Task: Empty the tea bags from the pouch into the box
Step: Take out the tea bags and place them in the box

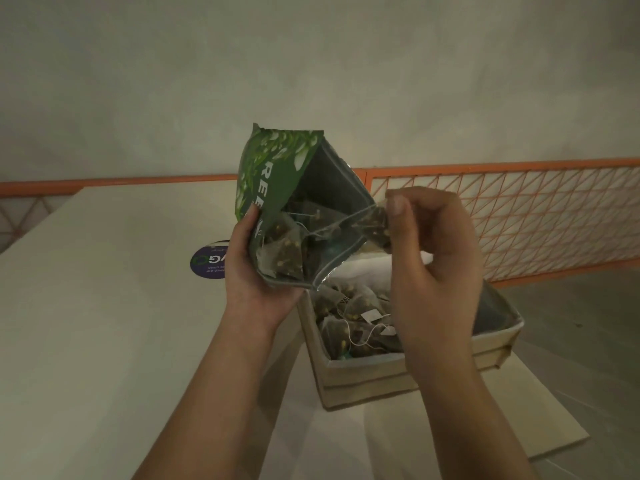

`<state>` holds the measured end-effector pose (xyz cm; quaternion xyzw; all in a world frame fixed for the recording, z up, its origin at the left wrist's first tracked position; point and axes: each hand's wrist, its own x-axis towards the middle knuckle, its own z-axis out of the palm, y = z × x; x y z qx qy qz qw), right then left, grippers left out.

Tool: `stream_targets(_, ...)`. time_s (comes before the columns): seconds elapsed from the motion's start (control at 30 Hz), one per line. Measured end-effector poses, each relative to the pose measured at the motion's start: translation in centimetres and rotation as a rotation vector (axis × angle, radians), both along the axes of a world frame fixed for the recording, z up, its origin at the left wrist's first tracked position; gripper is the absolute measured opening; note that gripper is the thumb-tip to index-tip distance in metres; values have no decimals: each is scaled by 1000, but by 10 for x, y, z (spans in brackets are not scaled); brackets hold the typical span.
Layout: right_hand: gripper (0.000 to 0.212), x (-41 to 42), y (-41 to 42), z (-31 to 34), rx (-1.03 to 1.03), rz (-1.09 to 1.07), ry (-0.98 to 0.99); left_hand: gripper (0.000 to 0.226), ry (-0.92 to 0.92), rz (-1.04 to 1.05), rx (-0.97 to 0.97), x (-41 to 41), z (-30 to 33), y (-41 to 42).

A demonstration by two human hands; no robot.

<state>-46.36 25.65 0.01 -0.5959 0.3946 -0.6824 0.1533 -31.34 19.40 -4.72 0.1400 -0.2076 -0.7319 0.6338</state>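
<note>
My left hand (251,268) grips a green foil pouch (277,168) by its lower side, tilted with its open mouth facing me above the box. Several pyramid tea bags (287,244) with strings lie inside the pouch. My right hand (429,258) pinches one tea bag (375,223) at the right edge of the pouch mouth. Below stands an open beige cardboard box (367,379) holding several tea bags (356,320). My right hand and forearm cover part of the box.
The box stands on a pale table (104,323) near its right edge. A round dark blue sticker (207,265) lies on the table behind my left hand. An orange-framed lattice railing (540,216) runs along the back right, with grey floor below.
</note>
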Motion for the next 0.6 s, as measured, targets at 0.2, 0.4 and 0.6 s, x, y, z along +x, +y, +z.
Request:
stream_targets(0.2,8,-2,2,-2,-99,-12,-154,54,12,12,15,-1,0,1)
stream_targets(0.4,7,-9,-3,-23,137,-82,-83,56,32,17,35,0,2,3)
stream_targets(0.6,9,-11,-5,-39,347,-183,163,63,69,19,29,0,2,1)
